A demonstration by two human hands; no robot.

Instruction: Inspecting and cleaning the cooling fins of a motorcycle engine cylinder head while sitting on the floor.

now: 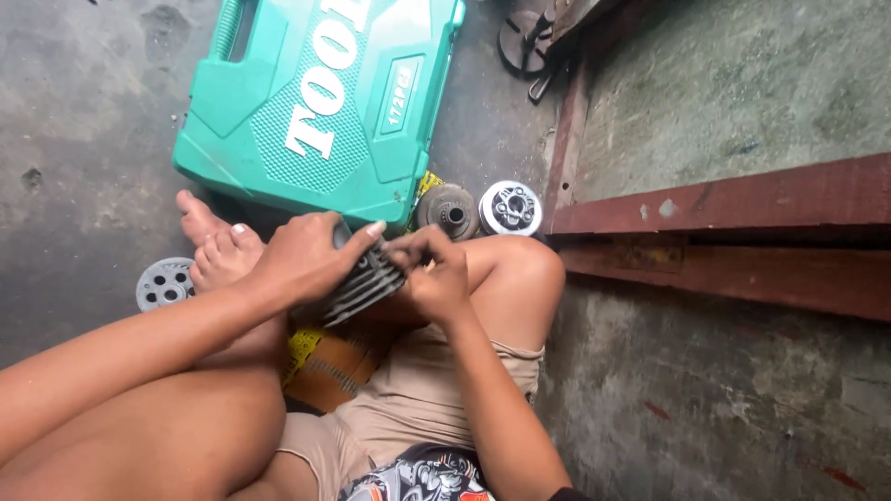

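A person sits on a concrete floor (83, 139), seen from above, knees bent and bare feet forward. The left hand (302, 255) is wrapped around a dark, finned metal engine cylinder (364, 288), held above the lap between the knees. The right hand (434, 274) is closed in a pinch at the cylinder's near edge, fingertips pressed against the fins; whether it holds something small there cannot be told.

Parts already lie loose on the floor: a round perforated metal plate (164, 282) beside the left foot, and a dark round clutch-like part (448, 211) next to a shiny silver one (510, 207) just beyond the right knee. A closed green plastic tool case (316, 102) rests ahead. The work appears mid-way, with the cylinder in hand and no tool out.
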